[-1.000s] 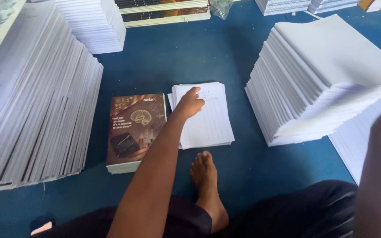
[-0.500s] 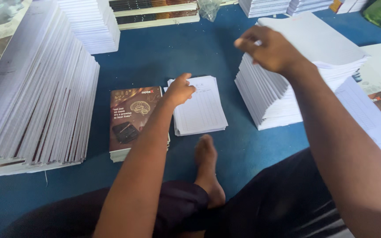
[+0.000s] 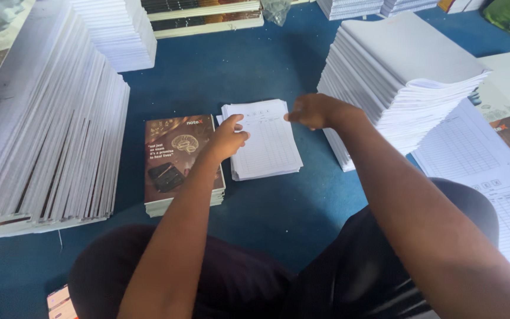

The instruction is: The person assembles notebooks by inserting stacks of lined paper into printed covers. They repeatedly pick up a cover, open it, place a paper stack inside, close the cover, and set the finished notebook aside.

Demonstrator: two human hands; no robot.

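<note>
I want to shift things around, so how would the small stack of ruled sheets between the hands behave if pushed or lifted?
The small stack of ruled sheets looks loose, with no visible binding, so a push would probably fan it. It is thin, so likely light, and floppy if lifted by one edge. The left hand rests on its left edge and the right hand hovers at its top right corner.

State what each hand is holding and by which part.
Neither hand lifts anything. The left hand rests its fingers on the left edge of the small stack of ruled sheets; the right hand touches its top right corner.
</note>
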